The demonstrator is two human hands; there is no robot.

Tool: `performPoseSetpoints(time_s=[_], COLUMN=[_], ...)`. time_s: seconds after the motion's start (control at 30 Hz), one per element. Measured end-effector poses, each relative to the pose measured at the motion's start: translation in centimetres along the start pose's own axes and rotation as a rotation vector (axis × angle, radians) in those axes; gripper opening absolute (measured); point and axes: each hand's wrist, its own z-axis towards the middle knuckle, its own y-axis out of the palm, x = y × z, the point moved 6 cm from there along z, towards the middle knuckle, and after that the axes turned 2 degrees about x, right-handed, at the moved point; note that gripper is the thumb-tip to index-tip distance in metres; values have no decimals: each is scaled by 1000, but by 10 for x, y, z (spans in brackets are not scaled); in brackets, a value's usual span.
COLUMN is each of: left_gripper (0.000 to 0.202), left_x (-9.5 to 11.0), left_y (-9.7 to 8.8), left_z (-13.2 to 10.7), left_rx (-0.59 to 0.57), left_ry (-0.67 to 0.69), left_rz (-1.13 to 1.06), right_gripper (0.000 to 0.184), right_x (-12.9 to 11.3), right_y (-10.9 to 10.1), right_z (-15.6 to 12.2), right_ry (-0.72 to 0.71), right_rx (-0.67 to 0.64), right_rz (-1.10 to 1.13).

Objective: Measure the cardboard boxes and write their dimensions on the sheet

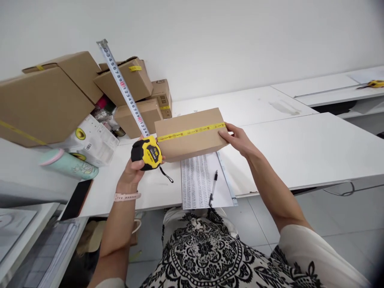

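My left hand [135,168] is closed around a yellow and black tape measure [147,152]. Its blade [123,86] sticks up and to the left, well above the table. A small cardboard box [192,134] sealed with yellow tape lies on the white table [300,152], right beside the tape measure. My right hand [238,139] grips the box's right end, fingers curled on its edge. Under the box lies a printed sheet [199,182] with a black pen [213,188] on it.
Several cardboard boxes [45,100] are piled at the left and back left. A white packet [94,142], a mint green bottle [69,165] and a dark phone [78,199] lie near them. Another yellow tape measure [375,84] rests on the far right table.
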Motion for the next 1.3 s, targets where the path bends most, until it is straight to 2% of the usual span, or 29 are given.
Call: performPoseSetpoints(time_s=[0.13, 0.33, 0.43, 0.67, 0.77, 0.83, 0.93, 1.03, 1.13, 1.2, 1.3], left_gripper=[85, 77, 76, 74, 68, 67, 70, 76, 69, 61, 59], left_x=[11, -2, -8, -14, -12, -10, -13, -31, -54, -67, -78], left_y=[1, -25, -31, -18, -7, 6, 34, 71, 105, 120, 131], left_z=[16, 39, 53, 88, 92, 83, 49, 0, -44, -59, -64], left_rx=[3, 64, 67, 67, 95, 104, 75, -48, -195, -243, -240], left_ry=[-28, -140, -180, -170, -119, -87, -125, -330, -585, -702, -785], left_rz=[-13, -10, -18, 2, 46, 57, 23, -55, -131, -160, -167], right_gripper=[50, 49, 47, 53, 57, 58, 57, 57, 51, 45, 39], right_x=[-10, 4, 9, 24, 33, 39, 43, 36, 16, 1, -15], right_y=[2, 11, 10, 2, 1, 2, 3, -1, -4, 1, 16], right_z=[2, 5, 8, 24, 31, 35, 39, 45, 59, 72, 94], right_ry=[-24, 27, 35, 54, 69, 52, 19, -32, -104, -132, -121], right_rx=[44, 36, 51, 167, 234, 263, 262, 246, 232, 187, 73], right_rz=[-88, -158, -203, -206, -176, -172, -213, -299, -323, -293, -268])
